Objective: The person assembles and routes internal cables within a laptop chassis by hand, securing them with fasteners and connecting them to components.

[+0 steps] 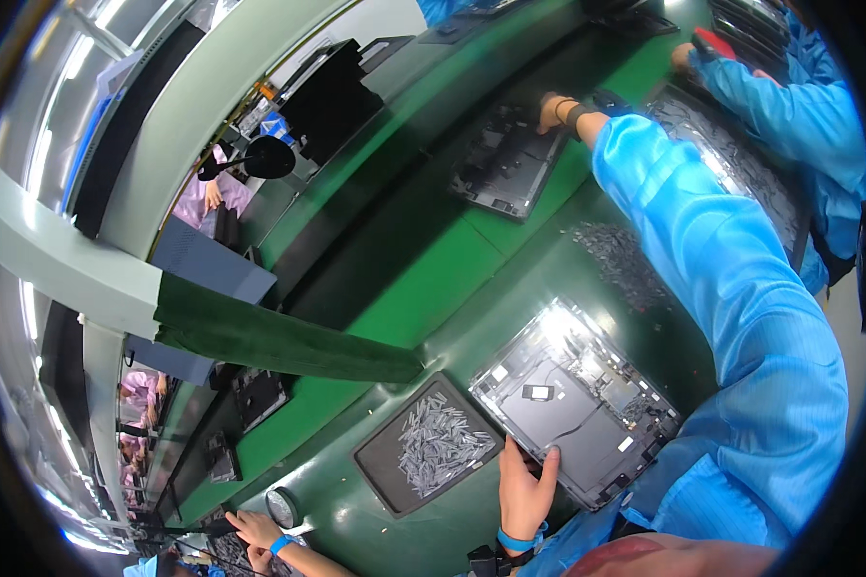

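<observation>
Two places are busy in the head view, one near and one far. Near the person's body, the left hand (527, 490) holds the edge of the near panel (587, 452). Its thumb lies on top of the grey part, and its fingers go along the side. The near panel lies flat on the green table (346, 529). A small black-and-white piece (539, 392) sits on it, and a thin dark cable (582, 423) runs across it.

Far away, the right hand (551, 113) is at the top corner of the far panel (500, 168), which lies on the green belt (481, 226). I cannot tell if the fingers there pinch it or just touch it.

Right beside the near panel is a dark tray (380, 471) with a pile of grey strips (438, 442). On its other side, near the right sleeve (712, 240), is a heap of small dark bits (621, 255).

To do this well, I think the left hand should hold gently, with the thumb off the cable, so that nothing bends. The right arm is best kept up high, because a low sleeve could sweep the dark bits away. The far panel seems big for one hand, so a firm hold on its edge and a slow, flat slide look safest.
</observation>
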{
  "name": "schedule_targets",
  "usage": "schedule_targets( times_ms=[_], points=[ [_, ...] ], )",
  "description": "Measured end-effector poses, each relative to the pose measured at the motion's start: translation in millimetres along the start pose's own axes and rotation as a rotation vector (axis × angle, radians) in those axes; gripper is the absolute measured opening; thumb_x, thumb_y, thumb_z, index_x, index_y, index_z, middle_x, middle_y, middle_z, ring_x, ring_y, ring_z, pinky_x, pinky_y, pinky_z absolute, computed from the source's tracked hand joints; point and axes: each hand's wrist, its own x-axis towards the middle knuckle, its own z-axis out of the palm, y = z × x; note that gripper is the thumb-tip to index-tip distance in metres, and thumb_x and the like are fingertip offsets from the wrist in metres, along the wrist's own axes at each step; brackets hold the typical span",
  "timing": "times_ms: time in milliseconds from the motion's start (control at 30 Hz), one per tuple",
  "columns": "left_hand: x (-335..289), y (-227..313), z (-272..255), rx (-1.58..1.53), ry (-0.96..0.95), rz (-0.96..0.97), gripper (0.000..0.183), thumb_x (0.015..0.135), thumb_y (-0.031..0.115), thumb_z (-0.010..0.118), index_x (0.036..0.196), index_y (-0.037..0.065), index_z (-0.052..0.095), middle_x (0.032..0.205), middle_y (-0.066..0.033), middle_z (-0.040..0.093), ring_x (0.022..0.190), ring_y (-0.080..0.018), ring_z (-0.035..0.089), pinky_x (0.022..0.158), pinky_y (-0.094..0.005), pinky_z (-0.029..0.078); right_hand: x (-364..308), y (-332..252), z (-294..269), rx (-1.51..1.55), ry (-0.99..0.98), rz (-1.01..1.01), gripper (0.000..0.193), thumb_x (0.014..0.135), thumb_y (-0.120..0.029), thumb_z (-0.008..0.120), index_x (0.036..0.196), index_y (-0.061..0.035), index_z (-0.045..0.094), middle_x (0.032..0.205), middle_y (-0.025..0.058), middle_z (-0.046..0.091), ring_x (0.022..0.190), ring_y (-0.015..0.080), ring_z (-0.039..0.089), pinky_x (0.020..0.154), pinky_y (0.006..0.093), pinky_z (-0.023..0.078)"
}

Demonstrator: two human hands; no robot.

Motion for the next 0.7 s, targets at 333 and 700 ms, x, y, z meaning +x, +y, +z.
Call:
schedule_targets(
  times_ms=[333,700],
  points=[
    [-25.0,29.7,-16.0,0.371,0.062,0.207,0.057,0.089,0.018,0.064,0.134,-0.007,0.039,0.122,-0.0222,0.051,0.104,-0.0314,0.058,0.086,-0.0375,0.050,-24.7,25.9,18.6,0.378,0.090,-0.087,0.068,0.063,-0.045,0.083,0.107,0.0048,0.067,0.110,0.0177,0.066,0.102,0.0284,0.064,0.087,0.0399,0.050],
    [16.9,69.2,-21.7,-0.494,-0.369,0.069,0.042,0.095,0.016,0.056,0.131,-0.003,0.046,0.125,-0.0163,0.056,0.114,-0.0242,0.056,0.097,-0.0376,0.046,-164.7,10.2,5.0,1.490,-0.377,-0.239,0.013,0.087,-0.017,0.060,0.090,-0.0036,0.060,0.083,0.0056,0.061,0.079,0.0207,0.059,0.076,0.0413,0.052]
  ],
)
